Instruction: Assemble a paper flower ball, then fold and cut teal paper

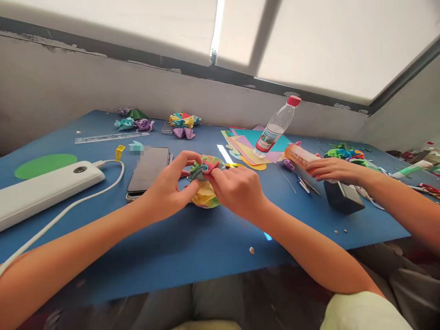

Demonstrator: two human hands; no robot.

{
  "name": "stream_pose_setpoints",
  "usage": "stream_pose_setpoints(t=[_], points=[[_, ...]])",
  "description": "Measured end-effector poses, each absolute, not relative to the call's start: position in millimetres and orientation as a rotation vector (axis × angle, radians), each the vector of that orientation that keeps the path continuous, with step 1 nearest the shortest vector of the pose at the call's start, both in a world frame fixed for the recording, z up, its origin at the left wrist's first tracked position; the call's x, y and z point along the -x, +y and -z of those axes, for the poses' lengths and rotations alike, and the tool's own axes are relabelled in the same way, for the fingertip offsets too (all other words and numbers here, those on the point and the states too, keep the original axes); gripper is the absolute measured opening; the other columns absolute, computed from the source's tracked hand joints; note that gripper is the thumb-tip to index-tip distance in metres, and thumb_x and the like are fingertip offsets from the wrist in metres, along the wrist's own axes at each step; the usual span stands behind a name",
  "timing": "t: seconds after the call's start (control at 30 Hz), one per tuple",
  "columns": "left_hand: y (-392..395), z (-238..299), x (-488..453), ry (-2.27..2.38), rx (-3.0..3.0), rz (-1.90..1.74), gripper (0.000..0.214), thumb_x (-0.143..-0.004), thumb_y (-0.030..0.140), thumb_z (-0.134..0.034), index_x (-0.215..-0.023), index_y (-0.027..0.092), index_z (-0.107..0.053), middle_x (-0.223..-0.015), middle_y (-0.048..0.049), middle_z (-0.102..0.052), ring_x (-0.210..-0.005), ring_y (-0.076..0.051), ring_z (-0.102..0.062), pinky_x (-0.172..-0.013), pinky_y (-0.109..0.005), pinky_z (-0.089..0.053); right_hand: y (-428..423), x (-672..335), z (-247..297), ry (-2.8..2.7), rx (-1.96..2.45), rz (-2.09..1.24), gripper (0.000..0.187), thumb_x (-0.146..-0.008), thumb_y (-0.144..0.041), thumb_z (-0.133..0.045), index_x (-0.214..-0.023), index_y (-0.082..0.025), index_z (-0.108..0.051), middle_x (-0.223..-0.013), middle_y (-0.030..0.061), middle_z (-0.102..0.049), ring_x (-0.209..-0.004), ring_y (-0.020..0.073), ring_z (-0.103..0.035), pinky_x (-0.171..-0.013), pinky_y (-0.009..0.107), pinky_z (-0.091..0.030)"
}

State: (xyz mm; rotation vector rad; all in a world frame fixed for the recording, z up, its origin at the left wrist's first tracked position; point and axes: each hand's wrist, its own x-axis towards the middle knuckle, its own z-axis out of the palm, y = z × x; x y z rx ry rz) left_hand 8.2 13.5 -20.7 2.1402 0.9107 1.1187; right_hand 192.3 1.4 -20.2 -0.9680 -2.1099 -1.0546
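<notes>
Between my two hands, just above the blue table, is a ball of folded coloured paper (205,195), yellow below with green, teal and red folds on top. My left hand (173,188) holds its left side, thumb in front and fingers behind. My right hand (240,188) is closed at the ball's right side, its fingertips pinching a red paper fold (209,166). Part of the ball is hidden behind my fingers. Something yellow shows just behind my right hand; I cannot make out what it is.
Phones (148,170) and a white power bank (48,190) with a cable lie left. Behind stand a water bottle (270,137) on coloured paper sheets (240,158), a ruler (112,137) and another paper ball (182,120). At right, a co-worker's hand (338,169) holds an orange bottle (299,156) near scissors (304,185).
</notes>
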Motion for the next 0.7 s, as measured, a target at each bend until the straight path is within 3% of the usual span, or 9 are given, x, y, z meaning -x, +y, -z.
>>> stream_pose_setpoints(t=[0.37,0.7], points=[[12.5,23.4,-8.8,0.910,-2.135,-1.114,0.027,-0.081,0.020,-0.052,-0.107,0.026,-0.044,-0.114,-0.0055,-0.058,-0.113,-0.024,-0.055,-0.088,-0.040,-0.048,1.6,-192.3,17.9,-2.038,0.927,1.136,0.033,-0.089,-0.019,-0.055,-0.056,-0.017,-0.051,-0.039,-0.0040,-0.047,-0.040,0.0086,-0.039,-0.050,0.027,-0.019],[9.8,25.0,-10.0,0.938,-2.124,-1.154,0.027,-0.080,0.020,-0.052,-0.105,0.026,-0.045,-0.114,-0.0052,-0.058,-0.111,-0.024,-0.055,-0.083,-0.037,-0.050,4.7,-190.8,19.6,-1.964,0.943,1.067,0.044,-0.093,-0.042,-0.050,-0.058,-0.015,-0.055,-0.042,-0.0021,-0.049,-0.042,0.0086,-0.043,-0.048,0.026,-0.020]])
